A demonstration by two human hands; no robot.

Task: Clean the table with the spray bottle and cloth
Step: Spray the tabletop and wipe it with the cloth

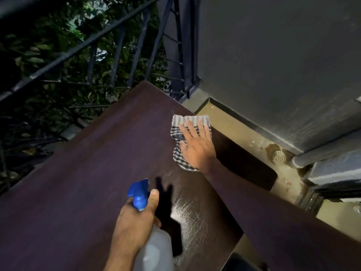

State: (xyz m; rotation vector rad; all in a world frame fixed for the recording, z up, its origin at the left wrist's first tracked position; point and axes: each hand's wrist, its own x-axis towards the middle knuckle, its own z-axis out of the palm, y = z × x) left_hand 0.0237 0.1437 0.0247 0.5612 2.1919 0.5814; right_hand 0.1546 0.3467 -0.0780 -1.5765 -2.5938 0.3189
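spray bottle (154,249) base cut off, cloth (182,137) half-covered

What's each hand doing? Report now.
Left hand: fingers gripping the spray bottle.
Right hand: open, fingers flat, pressing the cloth on the table.
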